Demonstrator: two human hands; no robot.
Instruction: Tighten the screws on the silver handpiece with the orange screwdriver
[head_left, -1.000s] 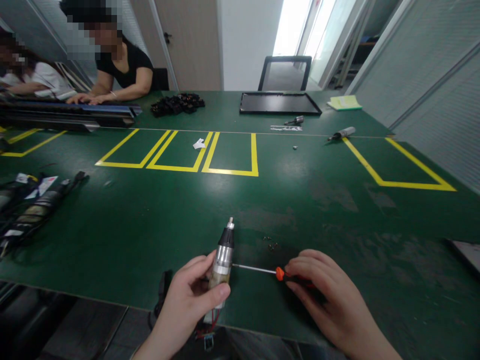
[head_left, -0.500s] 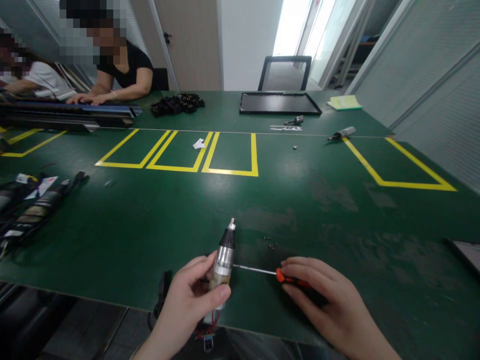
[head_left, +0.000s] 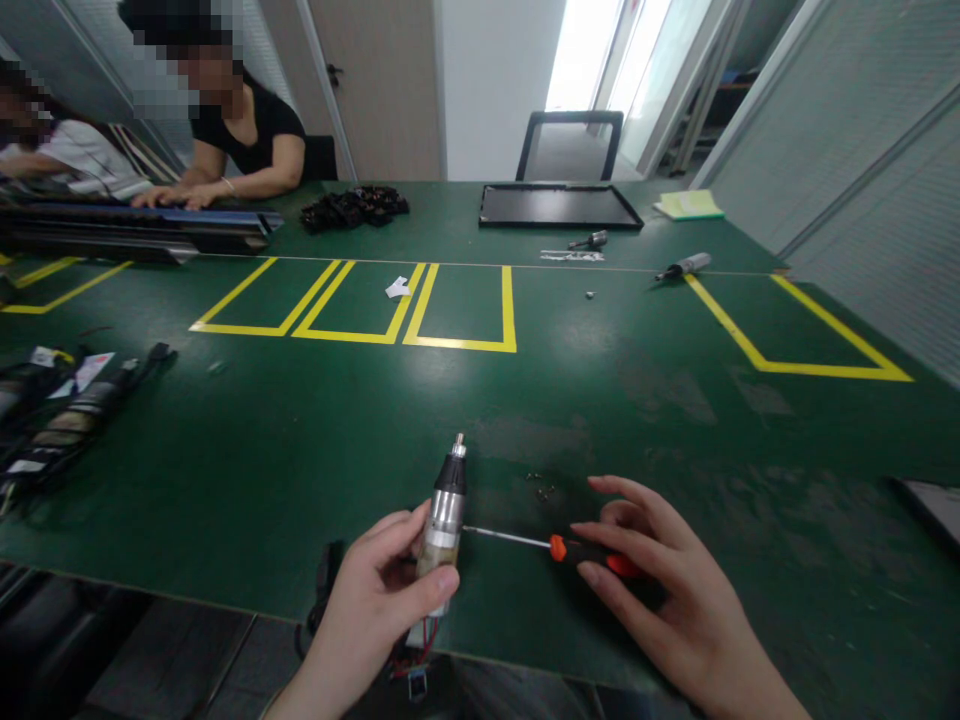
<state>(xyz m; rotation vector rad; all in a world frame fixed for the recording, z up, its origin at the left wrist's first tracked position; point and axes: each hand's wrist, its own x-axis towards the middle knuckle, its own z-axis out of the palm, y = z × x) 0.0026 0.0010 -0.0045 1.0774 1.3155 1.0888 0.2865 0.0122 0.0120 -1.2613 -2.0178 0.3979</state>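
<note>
Screwdriver (head_left: 557,548), lightly pinched by the right hand (head_left: 667,580), points left at the frame's lower centre, roughly square to the upward-pointing electric driver (head_left: 448,508) clasped in the left hand (head_left: 382,590).

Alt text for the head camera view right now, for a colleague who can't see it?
A left hand holds a silver-and-black cylindrical tool while the right hand holds an orange-and-black screwdriver, its tip at the tool's side. What look like small screws lie nearby on a green table.
</note>
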